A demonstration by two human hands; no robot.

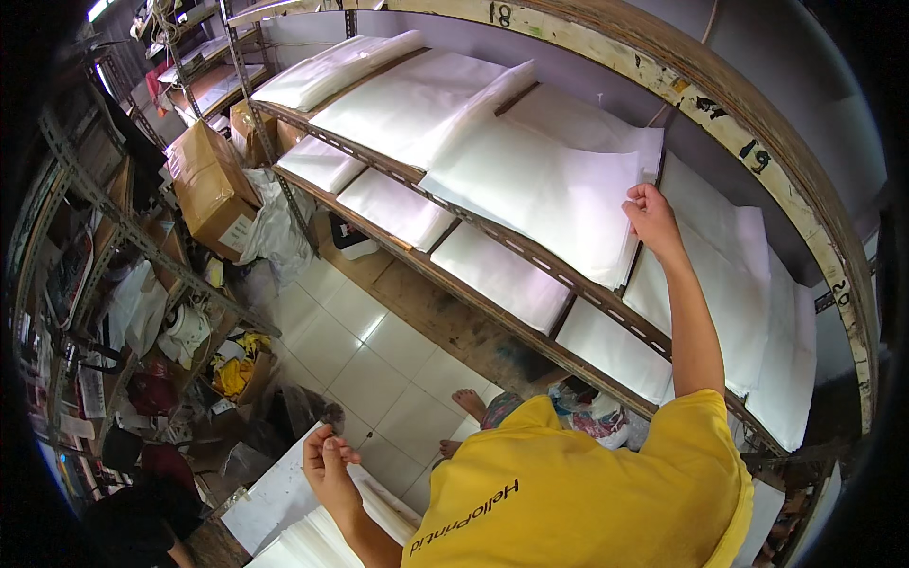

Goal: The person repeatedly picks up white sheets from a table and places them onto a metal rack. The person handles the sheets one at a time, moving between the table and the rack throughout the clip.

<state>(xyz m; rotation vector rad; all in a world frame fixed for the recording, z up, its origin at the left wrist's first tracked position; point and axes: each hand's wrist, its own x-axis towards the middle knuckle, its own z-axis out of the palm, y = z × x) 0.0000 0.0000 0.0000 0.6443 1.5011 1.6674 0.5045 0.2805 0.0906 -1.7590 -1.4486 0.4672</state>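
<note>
At the right, my right hand (649, 213) is closed on the right edge of a large white sheet (559, 189), thumb and fingers pinching it. The sheet lies over the front of the upper shelf, and its right corner hangs near the shelf's metal edge. Lower down at the left, my left hand (331, 464) is raised with its fingers loosely bent and apart. Nothing shows in it. Below that hand stands a stack of white sheets (317, 541) on a white-topped surface (270, 497), partly hidden by my left forearm.
More white sheets (412, 99) lie in divided bays on the upper shelf, others (502, 270) on the lower one. A wooden beam (653, 52) arches above. Cartons (213, 189) and a cluttered rack (104, 227) stand left. Tiled floor (379, 379) lies between.
</note>
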